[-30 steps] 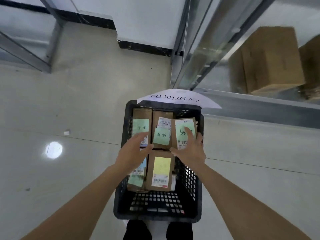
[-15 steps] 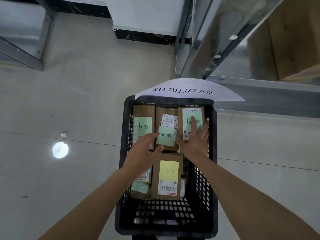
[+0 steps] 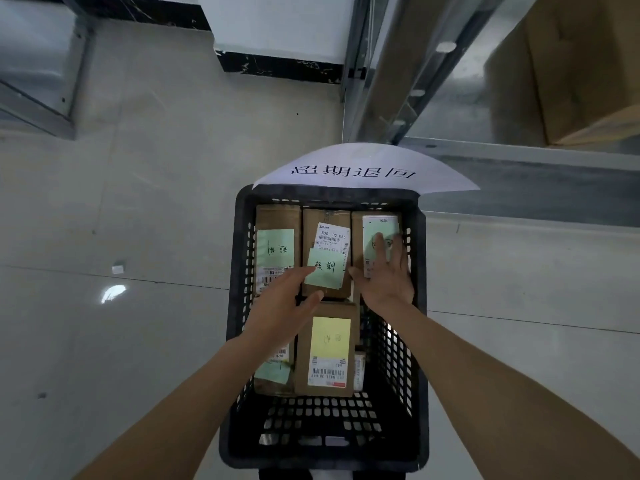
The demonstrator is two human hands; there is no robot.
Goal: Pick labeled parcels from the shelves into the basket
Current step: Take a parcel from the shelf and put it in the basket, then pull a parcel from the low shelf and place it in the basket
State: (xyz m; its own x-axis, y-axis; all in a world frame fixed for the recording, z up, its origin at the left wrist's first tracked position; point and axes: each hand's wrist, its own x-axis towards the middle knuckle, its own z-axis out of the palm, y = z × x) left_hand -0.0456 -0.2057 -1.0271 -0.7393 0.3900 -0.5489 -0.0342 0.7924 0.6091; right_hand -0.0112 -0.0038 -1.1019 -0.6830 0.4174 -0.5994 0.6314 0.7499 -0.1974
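Note:
A black slotted basket [image 3: 239, 327] stands on the floor below me, with several brown parcels lying flat inside. The far row holds a left parcel [image 3: 277, 220] with a green note, a middle parcel [image 3: 325, 216] with a white label and green note, and a right parcel [image 3: 356, 237]. My right hand [image 3: 388, 275] lies flat on the right parcel, fingers spread. My left hand [image 3: 284, 310] hovers open over the gap between the rows, fingertips at the middle parcel's green note. A nearer parcel [image 3: 327, 351] carries a yellow note.
A white paper sign [image 3: 360, 168] with printed characters hangs over the basket's far rim. A metal shelf rack [image 3: 391, 81] rises at the right, holding a large cardboard box [image 3: 568, 71]. Another rack frame [image 3: 38, 98] stands far left. Pale floor surrounds the basket.
The right parcel has gone from tilted to flat in the far right corner under my right hand. My left hand slid slightly forward. The view has drawn closer to the basket.

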